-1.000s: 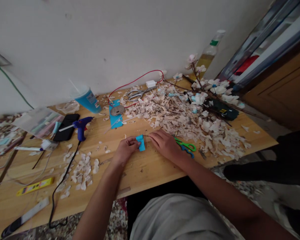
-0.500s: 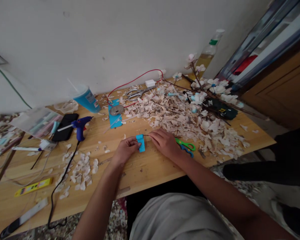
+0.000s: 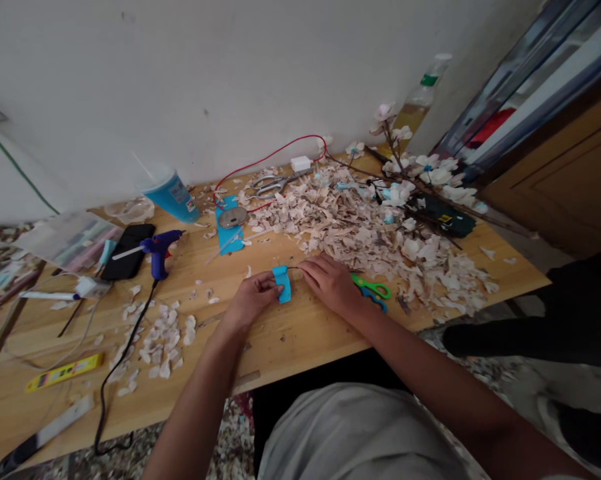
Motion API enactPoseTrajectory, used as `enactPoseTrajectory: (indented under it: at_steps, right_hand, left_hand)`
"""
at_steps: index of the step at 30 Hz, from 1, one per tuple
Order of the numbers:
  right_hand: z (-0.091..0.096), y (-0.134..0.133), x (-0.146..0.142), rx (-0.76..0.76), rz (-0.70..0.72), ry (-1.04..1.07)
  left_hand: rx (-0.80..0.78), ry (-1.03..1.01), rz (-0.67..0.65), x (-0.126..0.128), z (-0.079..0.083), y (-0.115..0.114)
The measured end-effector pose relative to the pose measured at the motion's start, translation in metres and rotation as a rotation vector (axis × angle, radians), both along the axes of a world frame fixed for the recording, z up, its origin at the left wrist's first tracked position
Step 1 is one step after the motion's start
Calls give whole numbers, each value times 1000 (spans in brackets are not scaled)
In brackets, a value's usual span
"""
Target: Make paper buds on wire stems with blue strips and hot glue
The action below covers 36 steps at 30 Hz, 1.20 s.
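Note:
My left hand (image 3: 257,295) pinches a small strip of blue crepe paper (image 3: 283,288) just above the table's middle. The strip's upper edge is wrapped around the end of a thin dark stem (image 3: 294,268). My right hand (image 3: 330,283) has its fingers closed on that stem, to the right of the paper; most of the stem is hidden under the fingers. Green-handled scissors (image 3: 375,287) and a blue-handled pair (image 3: 374,300) lie partly behind my right wrist.
Dried petals (image 3: 340,220) are heaped behind my hands, with a flowering branch (image 3: 415,180) across them. A blue glue gun (image 3: 161,252), phone (image 3: 129,252), blue cup (image 3: 173,197), yellow box cutter (image 3: 64,372) and metal scissors (image 3: 275,184) lie around. A bottle (image 3: 417,100) stands at the back right.
The view has shifted slightly. Both hands keep the same hold on the blue crepe paper and the stem, with hardly any visible movement.

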State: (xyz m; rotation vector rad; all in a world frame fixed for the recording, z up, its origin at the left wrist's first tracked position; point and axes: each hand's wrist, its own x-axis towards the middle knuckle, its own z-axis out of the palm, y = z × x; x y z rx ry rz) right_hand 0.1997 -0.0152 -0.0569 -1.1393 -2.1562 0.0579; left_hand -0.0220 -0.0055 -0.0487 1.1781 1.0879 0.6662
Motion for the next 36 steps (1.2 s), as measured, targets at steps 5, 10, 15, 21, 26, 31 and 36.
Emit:
enactPoseTrajectory:
  at_steps: [5,10,15,21,26,31,36]
  right_hand:
    - [-1,1,0,-7,-8,4]
    - [-1,1,-1,-17,-10,11]
    - [-4,2,-1,-29,-21,33]
    - [-5,2,-1,-24,-34,40]
    - [-2,1,-1,-38,1,36]
    - [-2,-1,0,-68,26,41]
    - [0,-2,0,-66,57,21]
  left_hand:
    - [-9,0,-8,1,4,0]
    - [-4,-2,-26,2,7,-1]
    - [15,28,-28,2,6,-2]
    - [24,36,-10,3,7,-1]
    - [21,15,-6,1,6,-1]
    - [54,-24,118,-1,2,0]
    - [15,-100,216,1,-1,1]
